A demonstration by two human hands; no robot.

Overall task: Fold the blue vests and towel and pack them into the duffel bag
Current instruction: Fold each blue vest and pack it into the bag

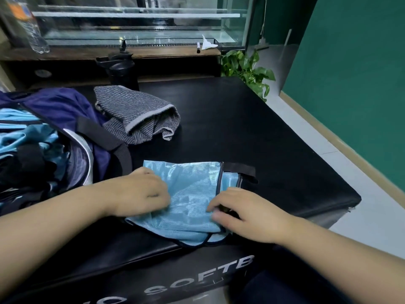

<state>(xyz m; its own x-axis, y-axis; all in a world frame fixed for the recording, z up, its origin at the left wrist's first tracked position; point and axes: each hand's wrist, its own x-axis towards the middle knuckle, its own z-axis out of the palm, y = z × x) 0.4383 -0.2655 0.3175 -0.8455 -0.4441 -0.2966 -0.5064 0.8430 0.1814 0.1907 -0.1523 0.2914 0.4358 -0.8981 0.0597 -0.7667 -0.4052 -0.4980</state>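
Near the front edge of the black padded table (252,128), lying flat between both hands: light-blue mesh vest (188,189), already folded into a rough rectangle, long axis running left to right, dark-trimmed hem curving toward the table edge. Resting on its left border, left hand (142,191), fingers curled loosely down onto the cloth, apparently pressing rather than gripping. Sitting at its right border, right hand (247,213), fingers bent and seeming to pinch the doubled edge by the black trim; exact hold hard to tell. Waiting just left of the left hand, touching that forearm's side: open navy duffel bag (65,110), more blue fabric already showing inside. Likely calling for a leftward carry, with the left hand nearer the opening. Lying farther back, well apart from both hands and beside the bag: grey striped towel (140,115), crumpled, not yet folded.
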